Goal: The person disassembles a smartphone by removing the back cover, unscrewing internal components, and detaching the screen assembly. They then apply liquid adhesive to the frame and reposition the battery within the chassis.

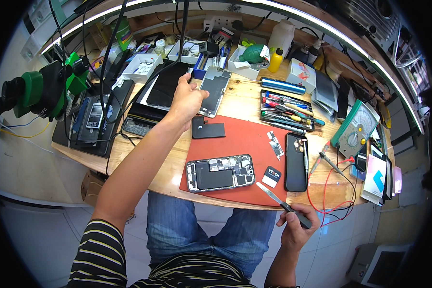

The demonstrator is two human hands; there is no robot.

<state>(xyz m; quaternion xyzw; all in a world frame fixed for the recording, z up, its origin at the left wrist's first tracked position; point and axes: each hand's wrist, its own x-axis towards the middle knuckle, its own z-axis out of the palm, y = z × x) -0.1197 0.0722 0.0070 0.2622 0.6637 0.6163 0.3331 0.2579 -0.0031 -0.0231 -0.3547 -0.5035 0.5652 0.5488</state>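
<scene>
My left hand (189, 96) reaches to the back of the bench, its thumb and fingers on the left edge of a detached phone screen (215, 91) with its grey inner side up. In my right hand (298, 229), near the front edge, is a flat-bladed knife (273, 196) with a black handle, its blade pointing up and left. An opened phone (221, 173) lies on the red mat (245, 137), showing its boards and a black battery (213, 175). Behind it rests a loose black battery (209, 129). A small black-and-white card (272, 176) lies right of the phone.
Right of the mat are a black phone case (296, 163) and an analog multimeter (354, 127) with red and black leads. A tray of screwdrivers and tweezers (287, 109) sits behind. A green microscope (43, 91) stands left, with cables hanging over the bench.
</scene>
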